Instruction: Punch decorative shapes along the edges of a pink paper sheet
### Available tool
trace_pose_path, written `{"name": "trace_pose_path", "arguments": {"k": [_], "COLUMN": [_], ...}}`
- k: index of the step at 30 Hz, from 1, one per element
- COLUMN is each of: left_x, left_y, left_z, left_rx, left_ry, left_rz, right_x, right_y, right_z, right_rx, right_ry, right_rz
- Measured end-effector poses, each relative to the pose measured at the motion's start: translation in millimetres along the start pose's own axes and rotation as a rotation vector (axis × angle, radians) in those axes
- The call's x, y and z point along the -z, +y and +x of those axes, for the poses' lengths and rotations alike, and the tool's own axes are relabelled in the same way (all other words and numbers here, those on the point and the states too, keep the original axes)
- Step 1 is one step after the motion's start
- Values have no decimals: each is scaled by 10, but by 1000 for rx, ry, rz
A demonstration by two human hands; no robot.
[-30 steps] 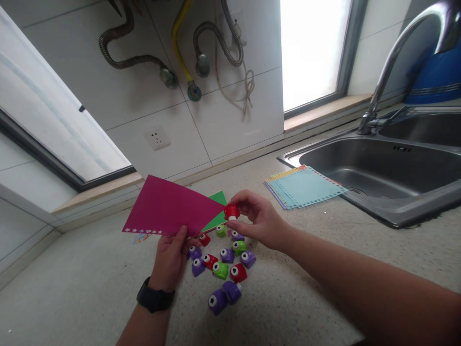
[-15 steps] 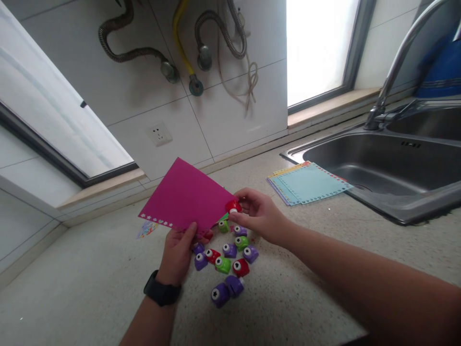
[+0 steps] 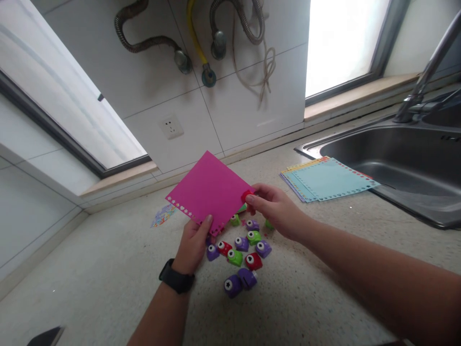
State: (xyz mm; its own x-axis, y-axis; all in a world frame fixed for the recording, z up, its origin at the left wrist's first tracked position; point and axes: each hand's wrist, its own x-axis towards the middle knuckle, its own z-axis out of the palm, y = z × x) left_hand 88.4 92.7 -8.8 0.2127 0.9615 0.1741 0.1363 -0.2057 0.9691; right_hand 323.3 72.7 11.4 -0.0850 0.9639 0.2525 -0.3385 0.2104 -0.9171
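Purple, red and green craft punches [image 3: 233, 286] cluster on the speckled countertop [image 3: 137, 283]. Just beyond, the left hand [image 3: 192, 244] pinches a magenta paper sheet [image 3: 212, 185] between thumb and fingers, above the countertop. The right hand [image 3: 277, 206] closes its fingers round a red craft punch [image 3: 247, 196] at the sheet's right corner. Farther off, stacked punched sheets [image 3: 334, 179] overlap the steel sink's edge.

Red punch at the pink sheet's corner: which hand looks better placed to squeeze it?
Probably the right hand: it has the red punch in its grasp, while the left hand is occupied, pinching the pink sheet.
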Motion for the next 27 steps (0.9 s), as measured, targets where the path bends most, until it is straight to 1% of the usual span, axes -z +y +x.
{"name": "trace_pose_path", "arguments": {"k": [3,6,13,20,27], "left_x": [15,21,25,-42,-64], "left_y": [-8,-15,-55,6,46], "left_z": [-8,-13,-6,-35,-49], "left_rx": [-3,19,6,15,46], "left_ry": [-40,-68,-53,-132,-176], "left_rz": [27,1,14,29,8], "right_x": [8,13,-13,-87,-156], "right_y": [10,14,71,136,188], "right_z": [10,14,-12,-65,-99], "right_rx": [-6,-16,-140,-251,-282], "right_ry": [8,2,-51,-116,-158], "right_rz": [34,46,-20,-13,0]}}
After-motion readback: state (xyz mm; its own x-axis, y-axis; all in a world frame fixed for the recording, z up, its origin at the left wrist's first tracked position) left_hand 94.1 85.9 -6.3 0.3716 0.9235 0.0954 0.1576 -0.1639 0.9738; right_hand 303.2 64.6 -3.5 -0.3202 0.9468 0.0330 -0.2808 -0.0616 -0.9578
